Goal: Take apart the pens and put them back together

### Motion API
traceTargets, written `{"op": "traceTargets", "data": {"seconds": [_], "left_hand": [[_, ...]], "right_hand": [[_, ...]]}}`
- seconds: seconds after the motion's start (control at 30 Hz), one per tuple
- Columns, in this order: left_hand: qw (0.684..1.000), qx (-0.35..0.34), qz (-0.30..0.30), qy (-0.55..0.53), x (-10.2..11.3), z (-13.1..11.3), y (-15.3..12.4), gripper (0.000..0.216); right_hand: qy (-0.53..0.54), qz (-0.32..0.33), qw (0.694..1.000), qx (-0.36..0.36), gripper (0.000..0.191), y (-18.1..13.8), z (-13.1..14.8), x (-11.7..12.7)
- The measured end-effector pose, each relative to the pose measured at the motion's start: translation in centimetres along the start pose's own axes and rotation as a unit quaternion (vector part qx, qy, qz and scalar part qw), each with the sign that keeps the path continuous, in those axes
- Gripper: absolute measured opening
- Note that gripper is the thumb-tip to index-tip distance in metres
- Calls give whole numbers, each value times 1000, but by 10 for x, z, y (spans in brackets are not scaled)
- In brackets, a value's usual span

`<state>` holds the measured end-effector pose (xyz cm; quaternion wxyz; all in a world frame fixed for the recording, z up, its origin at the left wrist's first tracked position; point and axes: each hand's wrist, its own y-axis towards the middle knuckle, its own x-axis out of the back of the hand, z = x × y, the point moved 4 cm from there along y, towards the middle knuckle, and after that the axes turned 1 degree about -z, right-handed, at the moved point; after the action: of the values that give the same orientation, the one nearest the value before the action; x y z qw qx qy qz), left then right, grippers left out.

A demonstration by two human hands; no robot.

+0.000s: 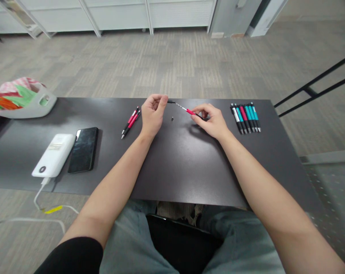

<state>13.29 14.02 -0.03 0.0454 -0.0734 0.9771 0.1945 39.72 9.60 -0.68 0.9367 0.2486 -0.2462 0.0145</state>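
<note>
Between thumb and fingers, my left hand (153,116) pinches a black pen grip (171,101). A thin refill (180,106) runs from that grip toward a red pen barrel (190,112), which my right hand (210,120) holds closed around its black end. Whether the refill sits inside the barrel or only meets its opening, I cannot tell. On the table below the gap between my hands lies a small metal pen tip (172,118). Two red-and-black pens (130,122) lie side by side just left of my left hand.
Several pens (245,118), turquoise, red and white, lie in a row at the right of the dark table (186,167). A black phone (83,150) and a white power bank (54,154) with a cable lie left. A white basket (43,102) with colourful cloth stands far left.
</note>
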Motion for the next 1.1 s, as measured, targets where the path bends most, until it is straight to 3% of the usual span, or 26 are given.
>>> {"op": "traceTargets", "data": {"seconds": [0.23,0.47,0.7,0.9,1.1], "left_hand": [[1000,-16,23,7,-4,1,-7,63],[1000,1,-4,6,3,1,0,59],[1000,-1,7,0,0,0,-2,55],[997,25,67,25,-10,-3,-11,50],[993,8,117,29,-15,-4,-15,55]], "right_hand": [[2,4,1000,-3,23,1,1,0],[-3,2,1000,-11,24,0,-1,-1],[1,1,1000,0,19,0,2,0],[-17,10,1000,-7,16,0,1,-1],[-21,17,1000,4,11,0,1,-1]]}}
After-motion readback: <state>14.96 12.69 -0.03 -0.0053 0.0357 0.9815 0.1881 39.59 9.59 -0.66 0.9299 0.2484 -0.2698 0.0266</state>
